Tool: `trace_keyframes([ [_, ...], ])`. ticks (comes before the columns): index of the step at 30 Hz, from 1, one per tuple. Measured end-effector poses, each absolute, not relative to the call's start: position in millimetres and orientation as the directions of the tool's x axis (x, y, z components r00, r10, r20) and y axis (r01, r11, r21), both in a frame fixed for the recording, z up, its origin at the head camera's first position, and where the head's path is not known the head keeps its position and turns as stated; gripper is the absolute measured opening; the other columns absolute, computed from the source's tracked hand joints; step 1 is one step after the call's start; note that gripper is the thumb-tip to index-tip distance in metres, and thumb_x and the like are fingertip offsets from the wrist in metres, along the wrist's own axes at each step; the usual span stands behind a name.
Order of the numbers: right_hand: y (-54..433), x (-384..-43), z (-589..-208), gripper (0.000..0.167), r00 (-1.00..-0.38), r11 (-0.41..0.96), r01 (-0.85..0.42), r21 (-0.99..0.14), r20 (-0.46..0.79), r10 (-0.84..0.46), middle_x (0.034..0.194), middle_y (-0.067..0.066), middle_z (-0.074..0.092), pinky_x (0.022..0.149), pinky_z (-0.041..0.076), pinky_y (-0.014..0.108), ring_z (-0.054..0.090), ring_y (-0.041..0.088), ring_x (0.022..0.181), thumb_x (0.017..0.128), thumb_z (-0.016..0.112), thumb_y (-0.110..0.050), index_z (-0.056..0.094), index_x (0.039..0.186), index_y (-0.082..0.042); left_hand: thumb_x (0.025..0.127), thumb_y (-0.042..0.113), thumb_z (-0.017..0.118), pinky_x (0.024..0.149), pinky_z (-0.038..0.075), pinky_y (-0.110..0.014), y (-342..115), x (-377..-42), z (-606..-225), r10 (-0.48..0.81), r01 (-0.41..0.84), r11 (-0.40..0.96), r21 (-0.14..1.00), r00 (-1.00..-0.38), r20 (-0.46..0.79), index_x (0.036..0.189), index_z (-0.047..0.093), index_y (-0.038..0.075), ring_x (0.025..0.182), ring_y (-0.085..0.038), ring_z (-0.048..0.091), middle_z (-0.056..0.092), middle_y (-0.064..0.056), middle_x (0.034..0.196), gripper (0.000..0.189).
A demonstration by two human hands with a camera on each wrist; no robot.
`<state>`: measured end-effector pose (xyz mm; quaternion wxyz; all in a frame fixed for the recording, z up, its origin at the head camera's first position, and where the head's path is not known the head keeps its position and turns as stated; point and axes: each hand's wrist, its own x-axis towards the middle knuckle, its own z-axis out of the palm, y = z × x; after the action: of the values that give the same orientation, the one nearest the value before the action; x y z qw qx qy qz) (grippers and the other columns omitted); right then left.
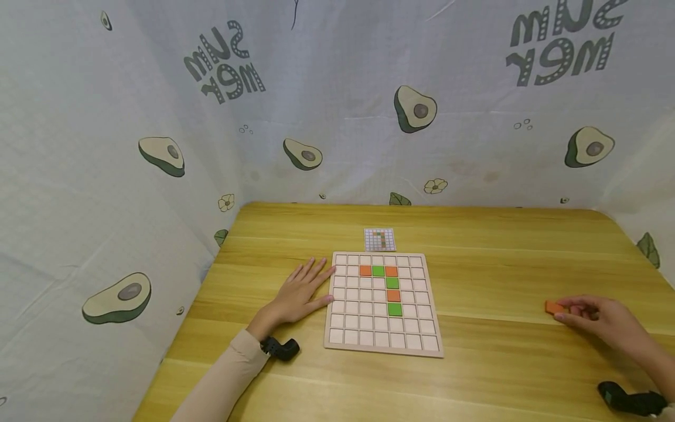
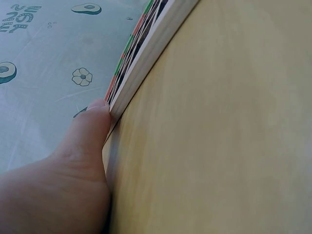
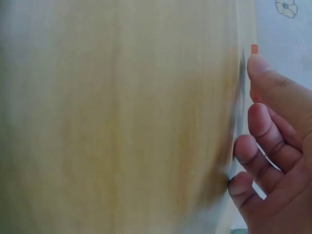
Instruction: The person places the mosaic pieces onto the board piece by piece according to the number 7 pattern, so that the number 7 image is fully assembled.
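Between thumb and fingers, my right hand (image 1: 606,319) pinches an orange square tile (image 1: 553,308) over the right side of the table. In the right wrist view just a small piece of the orange tile (image 3: 254,48) shows past the thumb; the other fingers are loosely curled. My left hand (image 1: 302,293) lies with fingers spread, its fingertips at the left edge of a wooden grid board (image 1: 364,340). The left thumb (image 2: 92,122) touches the board's side in the left wrist view. Orange tiles (image 1: 365,271) and green tiles (image 1: 394,309) alternate in a row that turns down the board.
Just behind the board lies a small card (image 1: 379,240) printed with a coloured grid pattern. Beneath everything is a wooden table (image 1: 490,264), bordered at the back and left by a hanging cloth (image 1: 348,70) with avocado prints. Black wrist devices (image 1: 282,349) are on both wrists.
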<state>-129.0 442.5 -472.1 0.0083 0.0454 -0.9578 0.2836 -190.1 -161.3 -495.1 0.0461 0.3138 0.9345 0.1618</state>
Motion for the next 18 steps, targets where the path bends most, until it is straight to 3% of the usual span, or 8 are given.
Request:
trace_keyframes([
  [9,431.8,-126.9,-461.4,0.044,-0.998,0.83,-0.068,-0.553,0.038,-0.056,0.078,-0.004,0.059,0.053,0.042,0.024,0.047,0.0,0.064,0.094,0.073,-0.022,0.064,0.111,0.017,0.105,0.053,0.039,0.12,0.002,-0.05,-160.8,-191.3,-494.7,0.601,0.57,0.754,0.325,-0.799,0.007,0.162,0.015,0.022,0.152,-0.033,0.001,0.007,-0.009,0.166,0.069],
  [18,415.5,-123.4,-456.5,0.033,-0.984,0.807,-0.168,-0.566,0.141,-0.106,0.072,-0.011,0.053,0.048,0.037,0.025,0.046,0.003,0.06,0.091,0.075,-0.014,0.067,0.106,0.014,0.104,0.053,0.04,0.12,0.002,-0.05,-161.0,-190.3,-495.8,0.601,0.573,0.752,0.327,-0.799,0.016,0.162,0.016,0.022,0.152,-0.032,0.002,0.008,-0.009,0.166,0.07],
])
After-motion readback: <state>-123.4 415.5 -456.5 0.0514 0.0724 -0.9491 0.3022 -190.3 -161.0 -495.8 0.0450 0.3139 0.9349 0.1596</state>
